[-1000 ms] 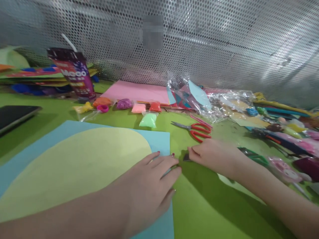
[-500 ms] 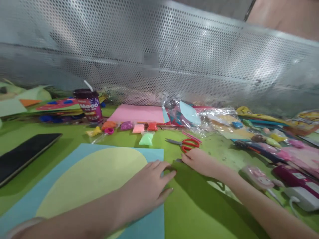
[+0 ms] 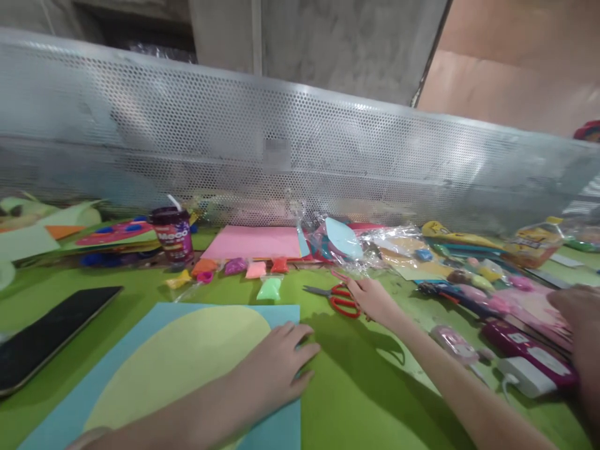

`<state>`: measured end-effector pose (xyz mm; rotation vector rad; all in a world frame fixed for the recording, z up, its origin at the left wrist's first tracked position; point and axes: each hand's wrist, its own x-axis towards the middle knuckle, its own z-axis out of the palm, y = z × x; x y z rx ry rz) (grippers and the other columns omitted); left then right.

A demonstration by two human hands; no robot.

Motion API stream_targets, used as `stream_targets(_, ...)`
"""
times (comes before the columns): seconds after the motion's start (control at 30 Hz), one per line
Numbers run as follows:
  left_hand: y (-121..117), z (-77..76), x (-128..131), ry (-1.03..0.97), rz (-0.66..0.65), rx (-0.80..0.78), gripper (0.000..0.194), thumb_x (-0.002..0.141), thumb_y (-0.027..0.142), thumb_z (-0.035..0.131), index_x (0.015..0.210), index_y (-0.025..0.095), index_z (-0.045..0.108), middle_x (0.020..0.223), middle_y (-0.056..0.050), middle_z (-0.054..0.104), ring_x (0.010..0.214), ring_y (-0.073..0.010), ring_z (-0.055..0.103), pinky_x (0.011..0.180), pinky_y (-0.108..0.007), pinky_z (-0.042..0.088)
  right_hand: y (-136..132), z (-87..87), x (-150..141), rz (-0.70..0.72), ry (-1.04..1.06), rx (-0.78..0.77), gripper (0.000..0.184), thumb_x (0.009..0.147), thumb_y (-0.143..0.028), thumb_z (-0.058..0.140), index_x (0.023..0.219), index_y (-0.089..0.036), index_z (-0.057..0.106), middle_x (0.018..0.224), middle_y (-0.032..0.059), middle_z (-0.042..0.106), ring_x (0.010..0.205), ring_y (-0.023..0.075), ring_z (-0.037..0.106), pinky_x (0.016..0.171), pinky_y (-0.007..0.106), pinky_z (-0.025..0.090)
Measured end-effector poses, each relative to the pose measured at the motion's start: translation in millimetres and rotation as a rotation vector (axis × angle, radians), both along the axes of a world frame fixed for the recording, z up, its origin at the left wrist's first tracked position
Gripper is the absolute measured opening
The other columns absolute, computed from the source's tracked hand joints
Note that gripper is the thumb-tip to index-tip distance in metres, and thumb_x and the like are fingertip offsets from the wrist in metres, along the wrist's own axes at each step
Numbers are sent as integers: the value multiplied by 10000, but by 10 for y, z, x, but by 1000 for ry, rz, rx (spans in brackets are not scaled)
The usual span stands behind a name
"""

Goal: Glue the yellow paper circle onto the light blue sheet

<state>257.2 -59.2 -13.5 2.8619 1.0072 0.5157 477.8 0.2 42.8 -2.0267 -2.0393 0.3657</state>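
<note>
My left hand [image 3: 281, 359] lies palm down, fingers spread, on the right part of a blue sheet of paper [image 3: 285, 419] that bears a large pale yellow-green oval [image 3: 187, 356]. Beyond it and to the right, my right hand [image 3: 372, 300] has its fingers bent together at the red handles of a pair of scissors [image 3: 344, 302]. The scissors' blades point left. A thin pink stick [image 3: 339, 275] runs up to the same fingertips. What the fingers pinch is hidden. A small bag of green clay [image 3: 269, 289] sits left of the scissors.
A black phone [image 3: 56, 331] lies at the left. Behind are a purple cup with a straw [image 3: 172, 237], pink paper [image 3: 255, 242] and clear plastic wrapping [image 3: 389, 244]. At the right are a magenta device [image 3: 525, 350], a white charger [image 3: 527, 375] and another person's hand [image 3: 579, 325].
My right hand has moved forward to the scissors' handles and the pink stick. My left hand stays on the paper. The view has tilted up, and another person's hand has appeared at the right.
</note>
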Motion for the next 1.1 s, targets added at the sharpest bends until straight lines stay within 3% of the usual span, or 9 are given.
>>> stream_targets(0.17,6,-34,20,31,-6,34,231,797,189,526,1019,173,586,1167,-93,547,1005,-266,520,840,-414,461,44,75,212,-161,-179,66,454,941,-388,281,636,-159,529,554,-1,532,467,90,487,534,257,425)
stream_targets(0.37,11,-49,30,18,-18,38,235,815,194,492,1035,166,568,1138,-117,553,997,-269,525,826,-429,456,69,35,396,-263,-379,-7,305,900,-388,444,819,-137,598,734,9,615,647,115,584,647,312,486)
stream_targets(0.47,3,-43,31,1,-16,20,250,813,193,495,1053,167,560,1126,-115,554,1000,-270,523,830,-436,456,74,20,329,-182,-406,61,293,916,-342,407,991,-132,596,942,92,631,855,189,601,743,385,477)
stream_targets(0.53,-7,-35,21,8,-13,5,247,813,187,495,1049,162,564,1114,-114,559,1003,-271,522,836,-438,458,82,-7,235,-35,-394,121,327,916,-351,387,1093,-158,582,1131,134,576,1061,239,522,866,415,420)
stream_targets(0.6,-17,-29,-1,3,-11,-6,236,819,186,491,1039,161,573,1110,-110,558,1005,-263,523,848,-429,457,99,-64,144,126,-370,130,341,888,-383,432,1117,-190,595,1206,119,541,1165,258,435,957,409,347)
stream_targets(0.67,-23,-25,-27,-21,-7,-14,243,830,206,491,1053,172,581,1127,-107,549,1013,-255,520,863,-418,455,127,-136,94,225,-341,100,339,858,-388,483,1100,-194,619,1180,112,557,1152,271,439,969,414,332)
stream_targets(0.8,-19,-19,-64,-40,2,-5,284,838,241,496,1104,190,580,1174,-120,523,1048,-266,503,882,-434,443,172,-201,115,292,-273,64,321,836,-358,509,1076,-180,628,1144,122,568,1087,276,496,929,423,361)
stream_targets(1.0,10,-14,-56,-16,-2,9,279,829,257,499,1091,196,571,1208,-123,495,1054,-275,499,871,-440,442,74,10,183,292,-134,92,381,891,-415,348,1106,-157,527,1067,121,621,909,224,600,793,358,459)
stream_targets(1.1,30,-16,-44,-5,-9,17,285,827,264,494,1097,195,550,1206,-119,492,1047,-278,494,854,-439,443,22,123,247,295,-98,111,336,839,-426,433,1074,-197,503,979,78,653,811,196,618,722,322,483)
